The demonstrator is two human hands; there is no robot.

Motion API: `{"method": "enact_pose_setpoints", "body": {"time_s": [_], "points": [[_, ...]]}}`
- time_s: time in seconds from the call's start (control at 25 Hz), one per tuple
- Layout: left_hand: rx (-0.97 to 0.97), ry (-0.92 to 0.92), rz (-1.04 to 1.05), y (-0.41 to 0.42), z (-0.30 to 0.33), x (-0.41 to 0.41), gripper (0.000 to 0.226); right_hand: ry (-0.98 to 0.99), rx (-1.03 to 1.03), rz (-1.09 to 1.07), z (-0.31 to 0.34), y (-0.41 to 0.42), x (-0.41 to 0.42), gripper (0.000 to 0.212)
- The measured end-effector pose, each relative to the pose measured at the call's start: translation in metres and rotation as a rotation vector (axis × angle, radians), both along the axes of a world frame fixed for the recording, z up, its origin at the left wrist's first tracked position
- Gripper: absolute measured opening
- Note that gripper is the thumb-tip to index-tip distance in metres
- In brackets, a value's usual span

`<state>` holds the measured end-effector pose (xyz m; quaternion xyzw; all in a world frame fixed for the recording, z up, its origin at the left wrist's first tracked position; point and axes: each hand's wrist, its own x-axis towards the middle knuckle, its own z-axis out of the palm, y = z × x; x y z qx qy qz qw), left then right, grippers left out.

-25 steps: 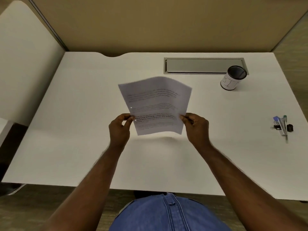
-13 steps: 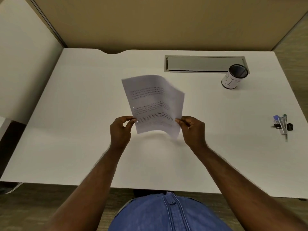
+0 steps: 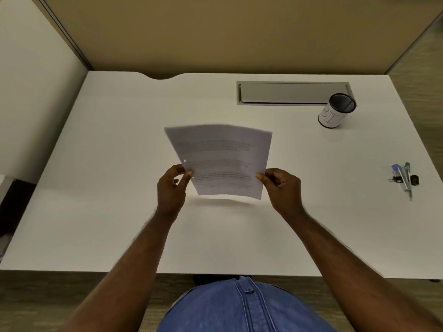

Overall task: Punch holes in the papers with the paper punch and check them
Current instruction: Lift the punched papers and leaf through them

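Observation:
I hold a thin stack of printed white papers (image 3: 221, 159) up above the middle of the white desk (image 3: 107, 188). My left hand (image 3: 171, 188) pinches the papers' lower left edge and my right hand (image 3: 282, 188) pinches the lower right edge. Two small punched holes show along the left margin, one just above my left thumb and one beside it. The pages are slightly blurred and bowed. No paper punch is in view.
A black mesh pen cup with a white label (image 3: 335, 110) stands at the back right, next to a grey cable tray lid (image 3: 292, 93). Pens and black binder clips (image 3: 404, 178) lie near the right edge. Partition walls close off the back and left.
Half a second ago the papers' right side was bent inward toward the left. Now the pages are spread flat and wide again, with my right hand shifted back to the right.

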<state>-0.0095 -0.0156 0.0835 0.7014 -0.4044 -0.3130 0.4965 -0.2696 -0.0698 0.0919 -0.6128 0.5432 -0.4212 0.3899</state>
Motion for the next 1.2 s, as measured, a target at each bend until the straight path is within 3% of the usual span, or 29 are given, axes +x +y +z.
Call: {"method": "enact_pose_setpoints", "body": {"time_s": [0.28, 0.52, 0.8, 0.96, 1.2], "points": [[-0.007, 0.075, -0.093, 0.002, -0.004, 0.010, 0.016, -0.024, 0.090, -0.010, -0.010, 0.018, 0.013, 0.022], [-0.032, 0.112, -0.105, -0.003, -0.003, 0.007, 0.014, 0.067, 0.029, -0.029, -0.002, 0.015, 0.029, 0.011], [-0.073, 0.237, -0.073, -0.007, 0.003, 0.014, 0.022, -0.085, 0.032, -0.082, 0.008, 0.015, 0.028, 0.019], [-0.057, 0.119, -0.155, -0.004, 0.001, 0.010, 0.020, -0.046, 0.061, -0.080, 0.003, 0.023, 0.033, 0.016], [-0.060, 0.036, -0.100, 0.001, -0.003, 0.024, 0.022, -0.008, 0.023, -0.131, 0.000, 0.025, 0.023, 0.020]]}}
